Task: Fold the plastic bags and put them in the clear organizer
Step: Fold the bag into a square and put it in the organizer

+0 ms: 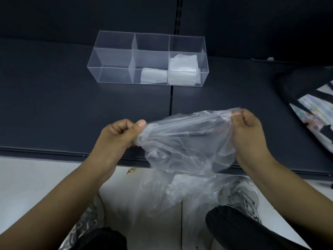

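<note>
Partway thru, I'd say: clear organizer [147, 60] at upper centre has folded bags [182, 69] in its mid + right compartments, left one bare, while left hand [119, 136] & right hand [249, 130] pinch an unfolded plastic bag [185, 141] stretched between them, lower centre, w/ more loose bags [180, 192] below.
</note>
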A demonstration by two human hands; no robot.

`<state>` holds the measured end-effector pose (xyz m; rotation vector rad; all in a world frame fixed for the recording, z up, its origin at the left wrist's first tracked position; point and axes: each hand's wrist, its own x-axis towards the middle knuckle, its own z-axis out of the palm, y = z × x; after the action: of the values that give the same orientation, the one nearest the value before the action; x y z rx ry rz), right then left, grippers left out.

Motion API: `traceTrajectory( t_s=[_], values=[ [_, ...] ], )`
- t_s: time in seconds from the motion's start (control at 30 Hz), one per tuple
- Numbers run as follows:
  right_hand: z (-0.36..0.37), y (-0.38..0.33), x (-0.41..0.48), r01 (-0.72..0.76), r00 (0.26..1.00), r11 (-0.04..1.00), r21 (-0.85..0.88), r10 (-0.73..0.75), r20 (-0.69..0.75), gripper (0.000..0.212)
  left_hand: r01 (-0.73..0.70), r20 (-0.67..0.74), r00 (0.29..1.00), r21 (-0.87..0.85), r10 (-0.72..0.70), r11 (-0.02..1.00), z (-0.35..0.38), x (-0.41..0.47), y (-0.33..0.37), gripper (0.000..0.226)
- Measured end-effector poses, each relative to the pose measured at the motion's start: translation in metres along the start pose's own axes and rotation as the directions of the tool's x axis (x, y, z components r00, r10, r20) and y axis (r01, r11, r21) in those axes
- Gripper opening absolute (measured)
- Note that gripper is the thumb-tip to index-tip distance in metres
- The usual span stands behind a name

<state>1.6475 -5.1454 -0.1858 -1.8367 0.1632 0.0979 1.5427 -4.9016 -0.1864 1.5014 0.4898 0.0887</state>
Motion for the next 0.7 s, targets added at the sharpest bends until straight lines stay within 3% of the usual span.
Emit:
traceTrajectory(
  t_s=[0.07,0.17,0.23,0.33,0.4,0.47,0.57,0.7],
  values=[
    [-0.004,-0.004,0.002,0.058,0.998,0.996,-0.067,-0.060,-0.029,0.034,-0.007,-0.112,0.994,0.048,0.012,0.999,-0.007,0.001,0.001,0.042],
    [-0.007,-0.014,0.001,0.236,0.971,0.959,-0.160,-0.224,0.084,0.027,-0.071,-0.268,0.953,0.252,0.140,0.965,-0.015,0.007,0.009,0.035],
    [0.002,-0.023,-0.006,0.323,0.930,0.934,-0.151,-0.284,0.233,0.021,-0.175,-0.102,0.972,0.301,0.214,0.938,0.001,0.011,0.024,0.015],
    [0.024,-0.035,-0.014,0.402,0.838,0.911,-0.089,-0.327,0.436,0.020,-0.204,0.274,0.954,0.311,0.118,0.928,0.041,0.017,0.039,0.052],
    [0.032,-0.039,-0.010,0.406,0.811,0.909,-0.091,-0.313,0.494,0.021,-0.213,0.341,0.935,0.324,0.096,0.922,0.057,0.023,0.041,0.040],
    [0.031,-0.038,0.000,0.387,0.825,0.911,-0.139,-0.275,0.494,0.024,-0.195,0.225,0.966,0.295,0.131,0.935,0.054,0.031,0.037,0.013],
    [0.014,-0.027,0.027,0.366,0.873,0.875,-0.318,-0.204,0.443,0.030,-0.151,-0.050,0.982,0.378,0.183,0.913,0.029,0.049,0.019,0.029],
    [-0.017,-0.009,0.062,0.254,0.948,0.832,-0.493,-0.113,0.299,0.030,-0.035,-0.253,0.954,0.432,0.159,0.901,0.001,0.058,-0.003,0.046]
  ],
)
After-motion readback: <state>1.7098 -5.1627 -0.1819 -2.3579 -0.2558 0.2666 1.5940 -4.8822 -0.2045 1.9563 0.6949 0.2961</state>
